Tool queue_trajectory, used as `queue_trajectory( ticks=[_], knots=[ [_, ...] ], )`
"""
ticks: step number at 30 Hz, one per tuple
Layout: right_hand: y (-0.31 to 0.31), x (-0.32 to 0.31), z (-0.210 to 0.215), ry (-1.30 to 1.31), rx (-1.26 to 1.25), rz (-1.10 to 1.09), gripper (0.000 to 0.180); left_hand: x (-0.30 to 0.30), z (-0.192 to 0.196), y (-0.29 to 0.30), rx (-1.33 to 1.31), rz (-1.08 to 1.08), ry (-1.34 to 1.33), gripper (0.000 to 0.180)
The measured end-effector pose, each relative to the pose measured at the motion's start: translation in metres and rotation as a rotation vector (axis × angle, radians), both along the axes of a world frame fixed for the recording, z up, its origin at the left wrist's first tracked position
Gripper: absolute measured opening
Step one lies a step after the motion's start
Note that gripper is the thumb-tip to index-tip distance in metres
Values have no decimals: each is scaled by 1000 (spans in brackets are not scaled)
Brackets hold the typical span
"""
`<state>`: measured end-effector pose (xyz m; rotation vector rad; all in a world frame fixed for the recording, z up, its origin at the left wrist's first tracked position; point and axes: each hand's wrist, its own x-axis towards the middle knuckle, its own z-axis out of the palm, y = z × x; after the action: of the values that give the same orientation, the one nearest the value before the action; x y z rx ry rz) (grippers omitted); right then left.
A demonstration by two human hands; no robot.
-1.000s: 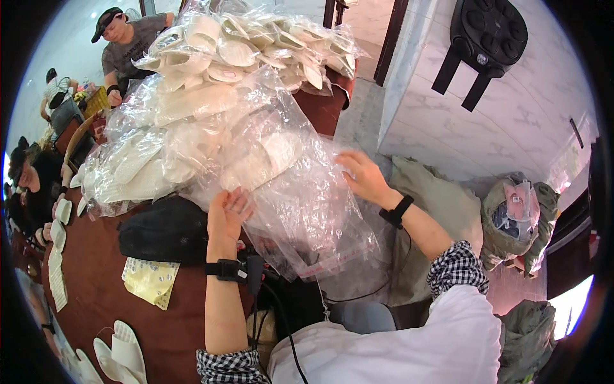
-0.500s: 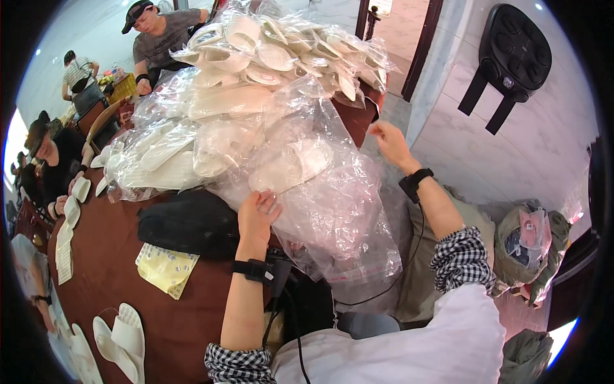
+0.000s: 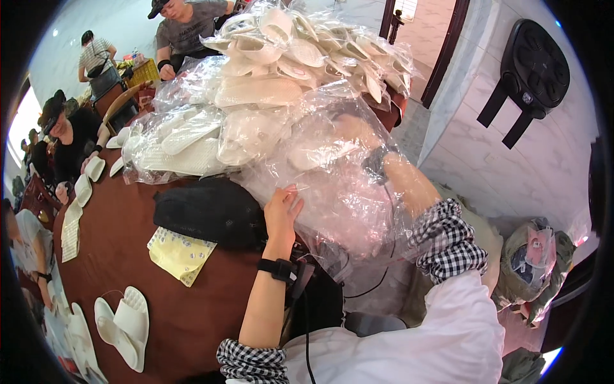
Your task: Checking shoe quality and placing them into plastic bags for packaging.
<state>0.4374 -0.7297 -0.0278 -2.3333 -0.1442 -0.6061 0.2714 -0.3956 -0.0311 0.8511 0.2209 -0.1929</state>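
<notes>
A large clear plastic bag (image 3: 358, 211) spreads in front of me, with a pale slipper (image 3: 316, 155) showing through the film. My left hand (image 3: 281, 210) is at the bag's near left edge, fingers curled with the film at their tips. Behind the film, my right hand (image 3: 357, 130) and wrist reach over the slipper; glare and blur hide the fingers. Whether that hand touches the slipper, I cannot tell. Farther back rises a heap of bagged cream slippers (image 3: 300, 57). More white slippers (image 3: 182, 137) lie bagged to the left.
A black cloth bundle (image 3: 208, 211) and yellow sheet (image 3: 182, 255) lie on the brown tabletop (image 3: 121, 246). Loose slippers (image 3: 125, 326) rest near left. Co-workers (image 3: 192, 29) sit around the far and left sides. A dark cable (image 3: 371, 291) hangs beside the table, near a stuffed bag (image 3: 531, 256).
My right hand has moved left from beside the bag and is now behind its film. The left hand stays at the bag's edge. The whole view has shifted slightly.
</notes>
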Motion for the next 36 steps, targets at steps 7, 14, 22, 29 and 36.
queue_trajectory(
  ticks=[7, 14, 22, 29, 36],
  knots=[
    [-91, -28, 90, 61, 305, -415, 56, 2, -10, -1, 15, 57, 38, 28],
    [7, -179, 287, -72, 483, 169, 49, 3, 1, -25, 72, 69, 90, 39],
    [120, -175, 246, 394, -396, 472, 56, 7, -9, -19, -172, -94, -102, 46],
    [94, -105, 148, 647, -418, 389, 61, -16, 39, 2, -39, -356, 178, 55],
    [104, -58, 105, 494, -419, 511, 64, -28, 17, 4, -105, -301, 168, 56]
  ],
)
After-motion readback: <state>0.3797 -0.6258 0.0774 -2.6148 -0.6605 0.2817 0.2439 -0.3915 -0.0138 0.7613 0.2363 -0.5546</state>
